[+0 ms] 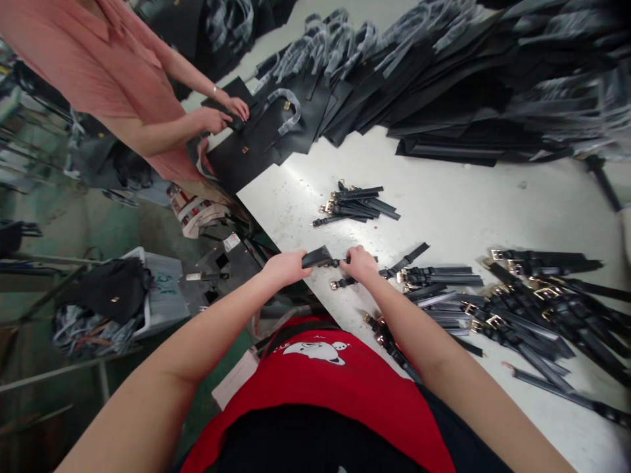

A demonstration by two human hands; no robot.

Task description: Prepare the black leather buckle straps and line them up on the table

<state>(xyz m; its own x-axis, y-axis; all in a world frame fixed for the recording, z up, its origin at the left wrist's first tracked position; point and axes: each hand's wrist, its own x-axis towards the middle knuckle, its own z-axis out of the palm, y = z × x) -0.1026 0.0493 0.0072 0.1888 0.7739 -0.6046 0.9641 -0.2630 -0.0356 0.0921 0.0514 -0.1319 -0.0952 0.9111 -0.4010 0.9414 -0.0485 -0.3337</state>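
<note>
My left hand [288, 267] is closed on one end of a flat, dark rectangular piece [318, 255]; I cannot make out whether it is leather or a tool. Just to its right, my right hand [360, 264] grips a black strap [336, 263], whose near end meets or almost meets the dark piece. Both hands are above the table's front edge. Under the right hand lies another black strap with a gold buckle [334, 285]. Beyond the hands sits a small pile of black buckled straps [357, 203].
Many more buckled straps [522, 322] cover the right side of the white table [444, 203]. Black panels with wrapped handles [434, 85] are heaped along the back. At left a co-worker [123, 79] handles a black panel. A grey crate [165, 289] stands on the floor.
</note>
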